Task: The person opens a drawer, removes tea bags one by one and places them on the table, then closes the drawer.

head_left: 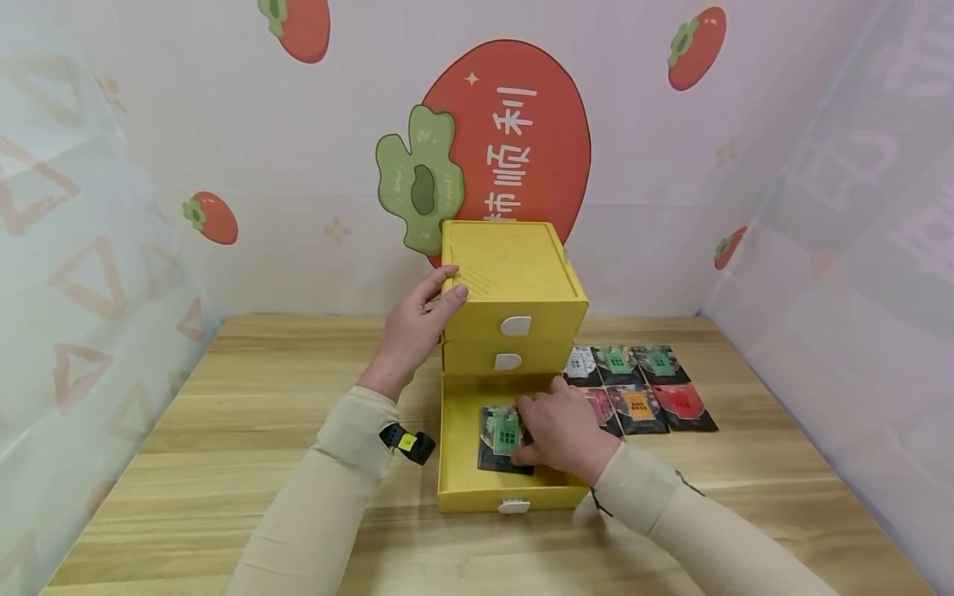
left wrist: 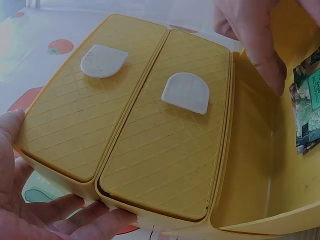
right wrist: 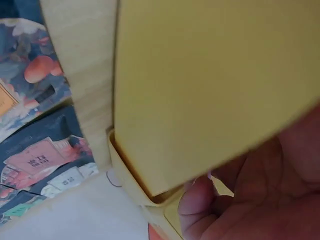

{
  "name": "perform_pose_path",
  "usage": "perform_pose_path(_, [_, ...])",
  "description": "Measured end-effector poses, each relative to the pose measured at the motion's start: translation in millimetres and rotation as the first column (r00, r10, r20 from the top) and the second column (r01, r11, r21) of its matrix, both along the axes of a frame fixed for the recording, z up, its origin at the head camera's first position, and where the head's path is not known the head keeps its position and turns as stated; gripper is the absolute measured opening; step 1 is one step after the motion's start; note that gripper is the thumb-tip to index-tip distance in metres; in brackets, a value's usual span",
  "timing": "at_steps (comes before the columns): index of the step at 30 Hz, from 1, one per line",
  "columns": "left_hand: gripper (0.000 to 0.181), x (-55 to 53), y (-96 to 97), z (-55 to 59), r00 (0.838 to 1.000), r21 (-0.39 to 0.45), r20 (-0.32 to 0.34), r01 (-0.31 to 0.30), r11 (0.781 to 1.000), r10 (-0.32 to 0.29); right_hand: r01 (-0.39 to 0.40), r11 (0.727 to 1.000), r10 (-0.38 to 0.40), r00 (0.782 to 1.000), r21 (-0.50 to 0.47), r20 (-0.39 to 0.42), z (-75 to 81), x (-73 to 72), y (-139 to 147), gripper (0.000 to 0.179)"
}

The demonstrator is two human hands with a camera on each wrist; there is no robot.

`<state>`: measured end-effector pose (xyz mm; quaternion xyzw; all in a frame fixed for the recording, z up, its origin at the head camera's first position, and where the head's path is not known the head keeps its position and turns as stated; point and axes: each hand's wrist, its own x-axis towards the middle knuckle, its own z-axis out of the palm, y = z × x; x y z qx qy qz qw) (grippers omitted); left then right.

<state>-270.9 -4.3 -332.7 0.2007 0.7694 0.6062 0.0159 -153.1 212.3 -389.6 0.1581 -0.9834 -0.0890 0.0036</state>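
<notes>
A yellow drawer box (head_left: 514, 261) with white pull tabs stands on the table, its bottom drawer (head_left: 462, 468) pulled out toward me. My left hand (head_left: 410, 331) holds the box by its upper left edge, the thumb at the top and the other fingers along the side. A dark packet with a green label (head_left: 501, 439) lies flat in the drawer. Over that packet's right part reaches my right hand (head_left: 562, 430). One finger (left wrist: 267, 70) points down beside the packet in the left wrist view; whether it touches is unclear. The drawer's yellow wall (right wrist: 200, 90) fills much of the right wrist view.
Several dark packets (head_left: 639, 407) with coloured labels lie in two rows on the table to the right of the box, close to my right hand. The two upper drawers (left wrist: 165, 135) are closed. A wall with printed fruit (head_left: 514, 124) rises behind.
</notes>
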Motion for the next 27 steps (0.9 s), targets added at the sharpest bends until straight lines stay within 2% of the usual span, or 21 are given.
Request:
perform_pose_path(6, [0.059, -0.2, 0.6, -0.7, 1.0, 0.003, 0.0, 0.002, 1.0, -0.002, -0.022, 1.0, 0.023, 1.0, 0.02, -0.02, -6.1, 0.6, -0.2, 0.063])
perform_pose_path(13, [0.06, 0.1, 0.5, -0.5, 1.0, -0.005, -0.002, -0.008, 1.0, 0.008, -0.003, 1.0, 0.005, 0.999, 0.031, -0.053, -8.0, 1.5, 1.2, 0.069])
perform_pose_path(20, [0.06, 0.4, 0.7, -0.7, 1.0, -0.014, -0.003, -0.011, 1.0, 0.01, 0.014, 0.997, -0.016, 0.999, -0.07, -0.028, -6.2, 1.2, 5.5, 0.06])
perform_pose_path(27, [0.059, -1.3, 0.2, -1.8, 1.0, -0.01, -0.008, -0.009, 1.0, 0.008, 0.033, 0.979, -0.033, 0.999, -0.201, 0.003, -1.2, 2.5, 7.7, 0.046])
